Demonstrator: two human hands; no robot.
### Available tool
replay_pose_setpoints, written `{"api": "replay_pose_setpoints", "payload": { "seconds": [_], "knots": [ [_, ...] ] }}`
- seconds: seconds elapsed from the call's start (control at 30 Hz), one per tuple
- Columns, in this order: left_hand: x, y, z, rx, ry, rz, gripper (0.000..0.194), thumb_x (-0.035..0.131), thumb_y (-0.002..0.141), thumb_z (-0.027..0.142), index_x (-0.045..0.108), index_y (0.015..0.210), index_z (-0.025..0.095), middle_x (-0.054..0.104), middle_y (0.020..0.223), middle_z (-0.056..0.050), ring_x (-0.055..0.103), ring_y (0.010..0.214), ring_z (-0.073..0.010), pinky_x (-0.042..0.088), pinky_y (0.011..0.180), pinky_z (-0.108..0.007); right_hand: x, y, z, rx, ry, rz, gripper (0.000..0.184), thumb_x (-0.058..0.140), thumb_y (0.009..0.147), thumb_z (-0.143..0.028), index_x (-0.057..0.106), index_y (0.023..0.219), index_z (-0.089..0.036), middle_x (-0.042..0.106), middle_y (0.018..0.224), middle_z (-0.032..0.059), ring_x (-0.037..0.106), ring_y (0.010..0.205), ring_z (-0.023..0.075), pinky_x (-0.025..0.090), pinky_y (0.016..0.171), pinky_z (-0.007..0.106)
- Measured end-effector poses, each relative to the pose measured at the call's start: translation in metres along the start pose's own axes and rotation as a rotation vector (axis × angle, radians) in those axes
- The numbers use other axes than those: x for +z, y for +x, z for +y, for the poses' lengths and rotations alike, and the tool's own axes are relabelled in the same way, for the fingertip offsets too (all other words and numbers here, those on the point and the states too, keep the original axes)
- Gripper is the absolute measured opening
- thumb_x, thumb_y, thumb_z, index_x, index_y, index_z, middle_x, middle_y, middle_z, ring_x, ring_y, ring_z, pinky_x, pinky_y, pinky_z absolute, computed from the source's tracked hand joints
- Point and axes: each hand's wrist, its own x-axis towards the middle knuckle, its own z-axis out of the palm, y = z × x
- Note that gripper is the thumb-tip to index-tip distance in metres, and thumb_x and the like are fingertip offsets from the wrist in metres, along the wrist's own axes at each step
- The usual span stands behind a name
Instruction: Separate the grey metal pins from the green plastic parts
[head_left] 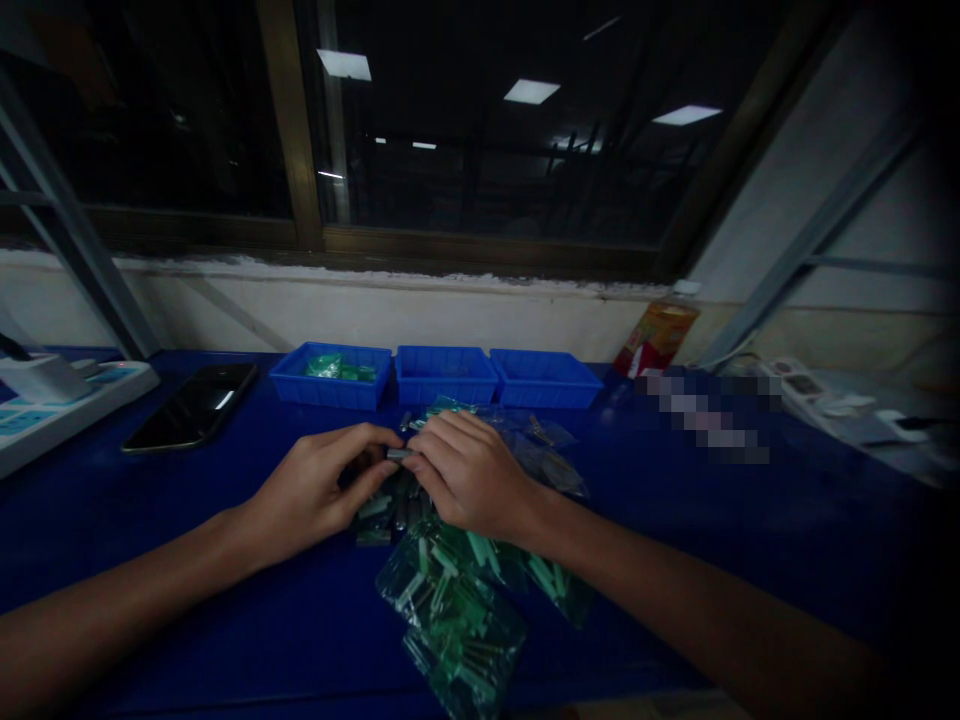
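Observation:
Between my two hands is a small grey metal cylinder [399, 454], held level above the table. The thumb and forefinger of my left hand [330, 485] pinch its left end. My right hand [476, 475] closes on the other end, its fingers curled over and partly hiding it. Beneath the hands lie more short metal cylinders [409, 512], loose in a small heap. Clear plastic bags [457, 610] of green and metallic rod-shaped pieces spread toward the table's front edge. Past my right hand are further clear bags [551, 455] with small parts inside.
Three blue bins stand in a row at the back; the left bin [330, 393] holds green bagged pieces. A phone [191, 405] and a power strip [75, 410] lie on the left. A bottle [660, 335] leans near the wall at right. Metal frame bars rise on both sides.

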Motion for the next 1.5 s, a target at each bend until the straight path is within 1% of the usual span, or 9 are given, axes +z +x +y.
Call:
{"api": "replay_pose_setpoints", "payload": {
  "seconds": [0.2,0.3,0.47,0.63,0.77,1.07,1.23,1.4,1.5],
  "knots": [
    [-0.0031,0.0024,0.0034,-0.008,0.001,-0.004,0.017,0.045,0.086,0.025,0.054,0.097,0.016,0.064,0.077,-0.001,0.06,0.066,-0.011,0.047,0.059,-0.02,-0.0023,-0.0006,-0.0015,0.037,0.096,0.003,0.025,0.042,0.085,-0.035,0.055,0.086,-0.014,0.055,0.075,0.004,0.046,0.072,0.0152,0.034,0.066,0.029],
    [-0.0043,0.0029,0.0043,-0.022,-0.002,-0.008,0.018,0.045,0.086,0.026,0.054,0.097,0.016,0.064,0.076,-0.001,0.06,0.065,-0.0112,0.046,0.058,-0.02,-0.0026,-0.0011,-0.0016,0.03,0.083,0.002,0.022,0.043,0.084,-0.033,0.054,0.088,-0.014,0.056,0.078,0.0048,0.047,0.075,0.016,0.035,0.068,0.029],
    [-0.0032,0.003,0.0033,-0.009,0.007,-0.017,0.016,0.044,0.086,0.025,0.054,0.095,0.016,0.064,0.076,-0.001,0.06,0.066,-0.0108,0.046,0.059,-0.02,-0.0026,-0.0004,-0.0016,0.0,0.018,0.012,0.021,0.04,0.086,-0.028,0.055,0.085,-0.015,0.055,0.074,0.0044,0.046,0.072,0.0159,0.034,0.066,0.029],
    [-0.0009,0.0026,0.0025,-0.005,0.015,0.018,0.024,0.046,0.085,0.023,0.047,0.108,0.018,0.061,0.075,0.001,0.059,0.065,-0.0099,0.046,0.058,-0.019,-0.0012,0.0002,-0.0013,0.029,0.0,0.035,0.025,0.038,0.087,-0.029,0.056,0.079,-0.014,0.055,0.07,0.0043,0.045,0.069,0.0157,0.032,0.063,0.028],
    [-0.001,0.0023,0.0033,0.032,0.007,0.033,0.016,0.047,0.085,0.02,0.051,0.101,0.018,0.062,0.08,0.0,0.059,0.071,-0.0099,0.046,0.065,-0.02,-0.0008,0.0002,-0.0015,0.013,-0.007,0.044,0.028,0.037,0.088,-0.029,0.056,0.074,-0.015,0.053,0.067,0.0034,0.044,0.066,0.0146,0.031,0.062,0.028],
    [-0.0026,0.0027,0.0014,-0.027,0.052,0.017,0.018,0.045,0.086,0.026,0.054,0.097,0.015,0.064,0.077,-0.001,0.061,0.068,-0.0116,0.046,0.06,-0.02,-0.0039,-0.0004,-0.0029,0.033,0.061,0.031,0.023,0.043,0.085,-0.033,0.053,0.092,-0.013,0.058,0.081,0.0058,0.048,0.077,0.0165,0.034,0.069,0.03],
    [-0.006,0.0035,0.004,-0.03,0.075,-0.023,0.022,0.041,0.087,0.03,0.056,0.092,0.015,0.065,0.078,-0.002,0.061,0.068,-0.0126,0.045,0.06,-0.021,-0.0026,-0.0003,-0.0039,0.016,0.028,0.013,0.023,0.038,0.088,-0.029,0.054,0.091,-0.013,0.058,0.081,0.0064,0.049,0.077,0.0164,0.034,0.069,0.03],
    [-0.0049,0.0016,0.0041,-0.037,0.057,0.002,0.027,0.045,0.084,0.031,0.048,0.107,0.015,0.064,0.079,-0.001,0.06,0.066,-0.0116,0.046,0.058,-0.019,-0.0007,0.001,-0.0029,0.024,0.004,0.038,0.025,0.036,0.089,-0.029,0.055,0.087,-0.012,0.059,0.077,0.0055,0.048,0.073,0.0157,0.033,0.066,0.029],
    [-0.0032,0.0013,0.004,-0.008,0.072,0.015,0.022,0.046,0.084,0.029,0.051,0.101,0.016,0.062,0.077,-0.001,0.06,0.067,-0.0111,0.046,0.061,-0.02,0.0004,0.0014,-0.0021,0.023,-0.017,0.041,0.029,0.033,0.09,-0.028,0.056,0.081,-0.013,0.058,0.072,0.0048,0.047,0.069,0.0151,0.032,0.065,0.028]
  ]
}}
